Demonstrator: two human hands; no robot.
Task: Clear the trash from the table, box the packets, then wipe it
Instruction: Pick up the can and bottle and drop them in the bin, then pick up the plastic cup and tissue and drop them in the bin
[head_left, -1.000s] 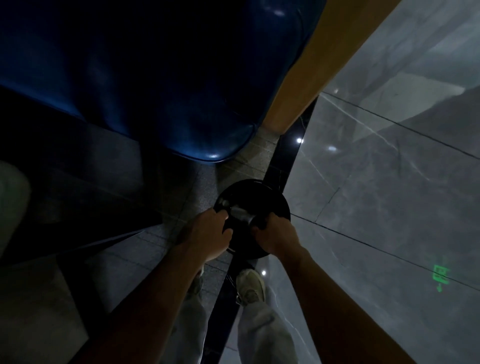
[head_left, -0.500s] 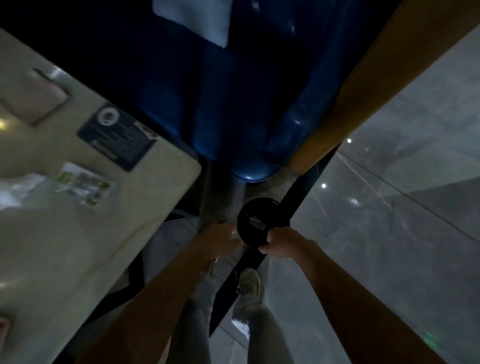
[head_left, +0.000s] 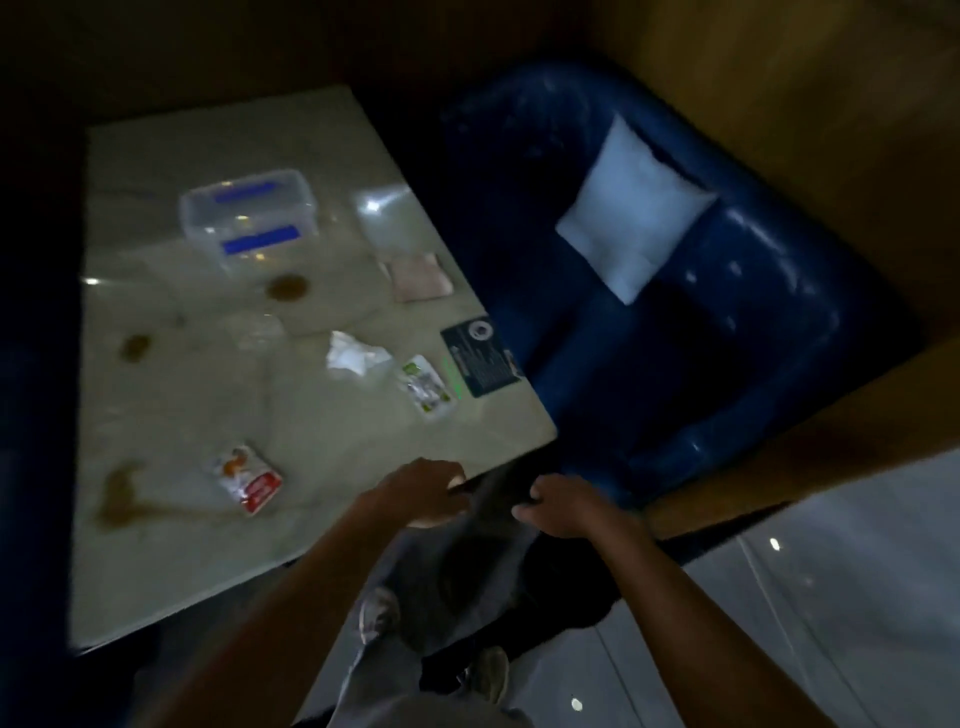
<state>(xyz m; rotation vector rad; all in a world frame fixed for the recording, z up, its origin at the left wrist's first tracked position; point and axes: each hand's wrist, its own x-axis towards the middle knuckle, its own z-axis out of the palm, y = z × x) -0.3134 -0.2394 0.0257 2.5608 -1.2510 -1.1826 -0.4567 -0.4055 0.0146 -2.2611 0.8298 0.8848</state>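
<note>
The pale marble table (head_left: 208, 571) carries a clear plastic box (head_left: 244, 218) with blue clips at the back. In front of it lie a crumpled white tissue (head_left: 356, 356), a green-and-white packet (head_left: 426, 384) and a red-and-white packet (head_left: 247, 478). A folded pink cloth (head_left: 421, 278) rests near the right edge. Brown spills (head_left: 285, 288) mark the top. My left hand (head_left: 421, 493) and my right hand (head_left: 561, 506) hover at the table's near right corner, both curled around a blurred black container (head_left: 496, 491) between them.
A dark printed card (head_left: 480, 358) lies at the table's right edge, and a clear lid or bag (head_left: 389, 218) sits beside the box. A blue sofa (head_left: 753, 322) with a white cushion (head_left: 634, 208) stands to the right. My legs and shoes are below on the grey floor (head_left: 831, 597).
The view has swung up from the floor to the table. Both hands have risen from near the floor to the table corner with the black container between them.
</note>
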